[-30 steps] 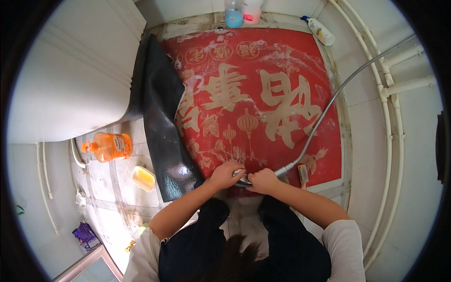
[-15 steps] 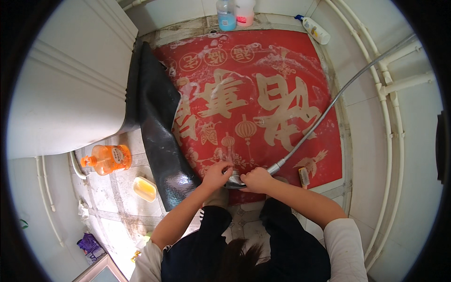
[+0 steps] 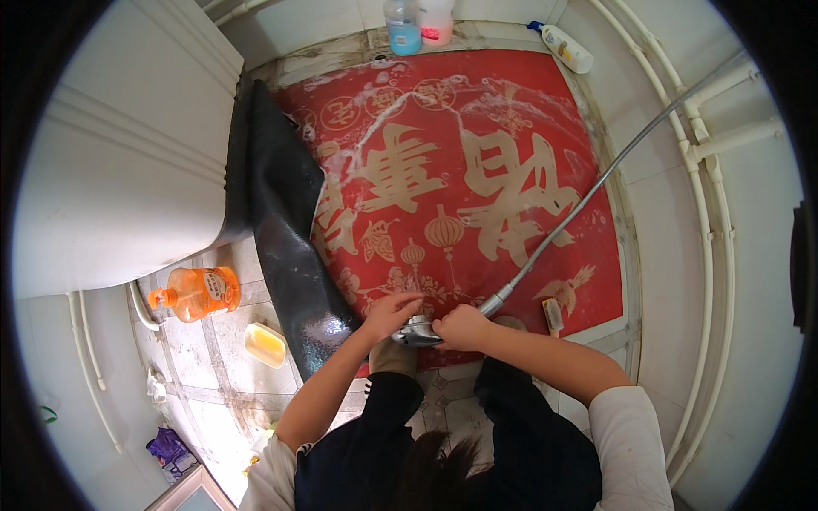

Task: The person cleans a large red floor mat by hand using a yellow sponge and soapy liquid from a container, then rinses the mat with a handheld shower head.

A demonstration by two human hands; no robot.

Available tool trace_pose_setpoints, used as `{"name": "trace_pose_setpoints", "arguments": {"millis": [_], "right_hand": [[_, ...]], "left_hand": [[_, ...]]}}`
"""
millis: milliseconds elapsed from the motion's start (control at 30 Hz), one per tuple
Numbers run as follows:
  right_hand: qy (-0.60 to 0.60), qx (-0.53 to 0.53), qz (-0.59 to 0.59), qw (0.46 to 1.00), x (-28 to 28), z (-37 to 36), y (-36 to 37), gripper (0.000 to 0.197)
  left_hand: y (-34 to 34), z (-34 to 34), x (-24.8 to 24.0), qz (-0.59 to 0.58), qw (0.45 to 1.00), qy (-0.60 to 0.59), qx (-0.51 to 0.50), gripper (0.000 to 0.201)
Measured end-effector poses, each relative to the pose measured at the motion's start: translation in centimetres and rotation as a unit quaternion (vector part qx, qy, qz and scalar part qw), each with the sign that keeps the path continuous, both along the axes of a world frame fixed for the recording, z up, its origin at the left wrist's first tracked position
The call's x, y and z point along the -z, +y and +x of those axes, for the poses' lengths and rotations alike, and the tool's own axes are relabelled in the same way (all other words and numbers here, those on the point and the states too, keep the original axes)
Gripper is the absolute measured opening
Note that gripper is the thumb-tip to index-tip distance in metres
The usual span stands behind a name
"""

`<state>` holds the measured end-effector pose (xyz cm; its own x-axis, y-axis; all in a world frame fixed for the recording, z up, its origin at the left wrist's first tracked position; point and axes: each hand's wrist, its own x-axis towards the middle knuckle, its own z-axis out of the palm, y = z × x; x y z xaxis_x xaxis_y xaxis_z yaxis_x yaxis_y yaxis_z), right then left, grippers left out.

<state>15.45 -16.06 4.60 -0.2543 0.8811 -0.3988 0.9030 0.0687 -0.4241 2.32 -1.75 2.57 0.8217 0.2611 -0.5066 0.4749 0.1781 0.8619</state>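
Observation:
My right hand (image 3: 461, 328) is closed round the handle of a chrome shower head (image 3: 415, 335), just where its grey metal hose (image 3: 588, 194) joins it. My left hand (image 3: 393, 315) is at the left side of the head, with fingers stretched out toward its spray face. Water seems to come from the head over a wet red mat (image 3: 503, 281) with pale gold characters, lanterns and a butterfly. The mat's left side is folded over, showing its black underside (image 3: 288, 230). Foam streaks lie across the mat's far part.
A small brush (image 3: 552, 316) lies on the mat's near right. An orange pump bottle (image 3: 198, 293) and a yellow soap dish (image 3: 266, 345) are on the tiles at left, below a white appliance (image 3: 128, 162). Bottles (image 3: 403, 27) stand at the far wall; a white bottle (image 3: 567, 48) lies far right. Pipes (image 3: 703, 213) line the right wall.
Foam on the mat has shifted toward the far edge, forming clearer white streaks. The shower head has moved slightly left and nearer me, and my left hand's fingers are straighter.

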Motion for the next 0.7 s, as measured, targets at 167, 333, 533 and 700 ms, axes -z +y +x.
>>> {"name": "trace_pose_setpoints", "arguments": {"millis": [167,333,533,700], "right_hand": [[0.021,-0.010,0.031,0.999,-0.5,-1.4,0.8,0.037],[0.031,-0.001,0.015,0.999,-0.7,-2.1,1.4,0.037],[0.036,-0.057,0.018,0.998,0.1,-2.9,2.9,0.037],[0.020,-0.053,0.010,0.998,0.4,-3.1,3.7,0.039]], "left_hand": [[0.0,-0.4,-1.8,0.237,0.954,0.000,0.181,0.031],[-2.0,-3.2,-2.4,0.443,0.886,-0.073,0.115,0.026],[-3.4,-5.9,-3.7,0.523,0.845,-0.051,0.097,0.045],[-2.7,-6.2,-4.1,0.566,0.812,-0.064,0.126,0.053]]}}
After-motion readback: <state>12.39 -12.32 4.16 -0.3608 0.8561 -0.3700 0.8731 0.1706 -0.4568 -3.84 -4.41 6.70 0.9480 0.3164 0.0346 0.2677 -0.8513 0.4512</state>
